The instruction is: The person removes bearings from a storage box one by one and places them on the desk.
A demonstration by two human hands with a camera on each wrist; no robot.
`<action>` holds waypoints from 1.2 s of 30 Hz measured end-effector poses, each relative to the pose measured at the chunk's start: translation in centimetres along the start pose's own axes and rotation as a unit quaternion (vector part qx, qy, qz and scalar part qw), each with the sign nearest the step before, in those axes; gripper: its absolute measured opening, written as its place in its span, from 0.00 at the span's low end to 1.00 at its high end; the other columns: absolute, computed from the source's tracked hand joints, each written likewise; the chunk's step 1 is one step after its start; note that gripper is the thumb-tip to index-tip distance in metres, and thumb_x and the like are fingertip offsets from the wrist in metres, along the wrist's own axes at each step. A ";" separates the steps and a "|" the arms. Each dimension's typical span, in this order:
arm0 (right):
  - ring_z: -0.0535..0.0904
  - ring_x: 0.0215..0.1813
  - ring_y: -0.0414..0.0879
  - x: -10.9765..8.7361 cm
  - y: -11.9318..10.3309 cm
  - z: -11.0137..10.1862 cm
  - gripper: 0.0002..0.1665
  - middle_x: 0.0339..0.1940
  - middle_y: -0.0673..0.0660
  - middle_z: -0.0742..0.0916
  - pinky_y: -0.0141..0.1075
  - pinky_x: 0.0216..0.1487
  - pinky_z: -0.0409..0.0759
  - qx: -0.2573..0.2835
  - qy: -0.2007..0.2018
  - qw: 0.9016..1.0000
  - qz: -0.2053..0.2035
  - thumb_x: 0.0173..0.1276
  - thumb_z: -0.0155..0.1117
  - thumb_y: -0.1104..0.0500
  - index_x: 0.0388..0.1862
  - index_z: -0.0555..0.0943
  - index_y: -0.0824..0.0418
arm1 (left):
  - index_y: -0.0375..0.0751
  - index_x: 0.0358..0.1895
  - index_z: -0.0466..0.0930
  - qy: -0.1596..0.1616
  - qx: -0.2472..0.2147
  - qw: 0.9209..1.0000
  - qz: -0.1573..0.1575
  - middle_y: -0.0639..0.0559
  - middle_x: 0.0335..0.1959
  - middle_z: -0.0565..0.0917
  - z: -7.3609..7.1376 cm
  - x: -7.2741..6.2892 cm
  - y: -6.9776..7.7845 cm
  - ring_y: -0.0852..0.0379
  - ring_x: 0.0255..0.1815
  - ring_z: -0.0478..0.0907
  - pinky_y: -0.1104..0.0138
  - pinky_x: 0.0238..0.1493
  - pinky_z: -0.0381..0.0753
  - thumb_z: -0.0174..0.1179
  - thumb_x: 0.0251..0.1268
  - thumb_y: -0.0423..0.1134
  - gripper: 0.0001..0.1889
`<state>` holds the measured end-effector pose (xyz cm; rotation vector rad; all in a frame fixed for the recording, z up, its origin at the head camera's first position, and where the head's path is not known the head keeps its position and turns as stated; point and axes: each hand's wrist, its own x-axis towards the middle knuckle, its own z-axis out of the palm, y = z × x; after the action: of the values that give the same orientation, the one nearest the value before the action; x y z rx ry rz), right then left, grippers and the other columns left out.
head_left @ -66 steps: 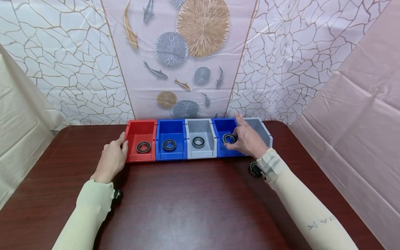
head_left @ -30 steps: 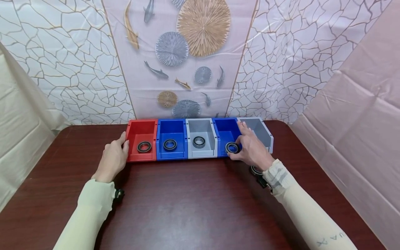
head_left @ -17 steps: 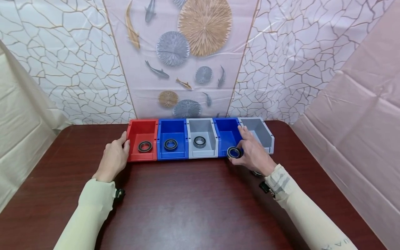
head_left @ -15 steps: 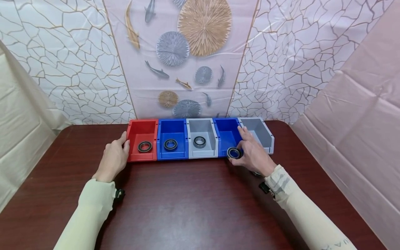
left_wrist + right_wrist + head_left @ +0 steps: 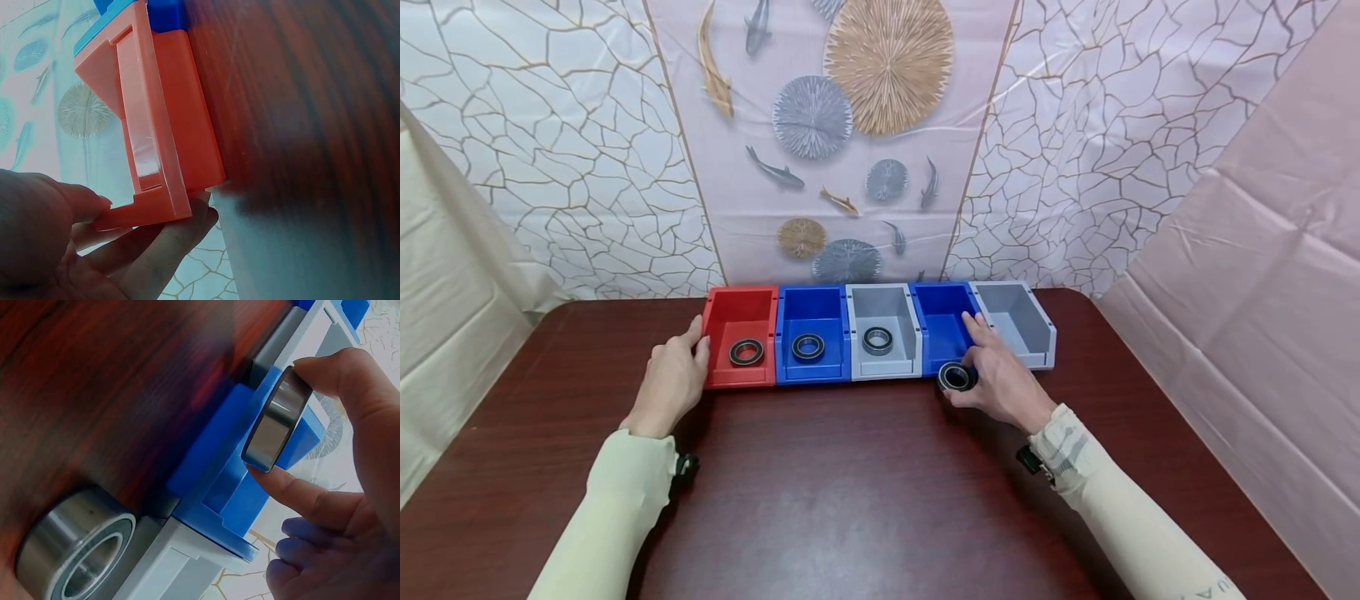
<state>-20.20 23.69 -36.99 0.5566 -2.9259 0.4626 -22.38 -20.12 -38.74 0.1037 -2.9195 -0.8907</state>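
Observation:
My right hand pinches a ball bearing between thumb and index finger, the other fingers apart from it. In the head view this bearing overlaps the front lip of the right blue bin. A second, thick-looking bearing lies on the table by the right grey bin; in the head view my right hand and wrist hide it. At the row's left end, my left hand grips the side wall of the red bin, thumb on one face and fingers on the other.
The bins stand joined in a row along the table's back: red, blue, grey, blue, grey. One bearing each lies in the red, left blue and middle grey bins. A patterned cloth hangs behind the brown table.
My right hand has brought the bearing from inside the right blue bin forward to its front lip. The left hand has kept its grip on the red bin.

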 end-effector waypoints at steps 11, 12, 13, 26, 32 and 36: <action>0.51 0.83 0.69 -0.7 0.1 0.4 0.25 0.82 0.71 0.61 0.58 0.81 0.54 -0.005 0.004 1.000 -0.007 0.53 0.82 0.51 0.35 0.86 0.73 | 0.44 0.82 0.46 -0.002 0.001 1.000 0.000 0.26 0.73 0.67 0.0 0.1 0.2 0.35 0.54 0.78 0.53 0.43 0.86 0.45 0.83 0.44 0.32; 0.51 0.83 0.69 -0.8 0.1 0.4 0.25 0.82 0.71 0.61 0.58 0.81 0.54 -0.006 0.004 1.000 -0.006 0.53 0.82 0.51 0.35 0.86 0.72 | 0.44 0.82 0.46 -0.003 0.000 1.000 -0.001 0.26 0.73 0.67 0.0 0.0 0.2 0.35 0.54 0.77 0.53 0.43 0.87 0.45 0.83 0.44 0.32; 0.51 0.83 0.69 -0.8 0.2 0.5 0.25 0.82 0.71 0.61 0.58 0.81 0.55 -0.007 0.005 1.000 -0.007 0.53 0.82 0.51 0.35 0.86 0.72 | 0.44 0.82 0.46 -0.003 0.000 1.000 -0.002 0.26 0.73 0.67 0.0 0.0 0.2 0.35 0.53 0.78 0.53 0.43 0.87 0.46 0.83 0.44 0.32; 0.50 0.84 0.68 -1.7 0.2 1.1 0.25 0.83 0.71 0.59 0.59 0.81 0.52 0.009 -0.009 1.000 0.000 0.55 0.81 0.51 0.35 0.85 0.73 | 0.43 0.82 0.47 -0.002 0.002 1.000 0.000 0.25 0.72 0.68 -0.1 0.0 0.1 0.37 0.48 0.78 0.59 0.36 0.84 0.45 0.83 0.44 0.32; 0.53 0.83 0.69 -2.1 0.4 1.4 0.23 0.82 0.72 0.61 0.59 0.80 0.54 0.010 0.012 1.000 -0.019 0.53 0.81 0.52 0.30 0.84 0.72 | 0.42 0.82 0.49 0.006 0.002 1.000 0.007 0.25 0.72 0.68 -0.1 -0.1 0.1 0.33 0.54 0.79 0.49 0.45 0.85 0.45 0.83 0.43 0.31; 0.53 0.83 0.69 -2.3 0.5 1.6 0.22 0.81 0.72 0.62 0.58 0.80 0.56 0.010 0.013 1.000 -0.023 0.52 0.82 0.53 0.29 0.84 0.71 | 0.41 0.81 0.51 0.011 0.001 1.000 0.012 0.25 0.72 0.68 0.0 -0.1 0.1 0.31 0.57 0.79 0.46 0.49 0.84 0.46 0.83 0.42 0.30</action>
<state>-18.34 24.37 -39.06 0.6135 -2.8797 0.4899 -22.26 -20.02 -38.67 0.0779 -2.8940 -0.8785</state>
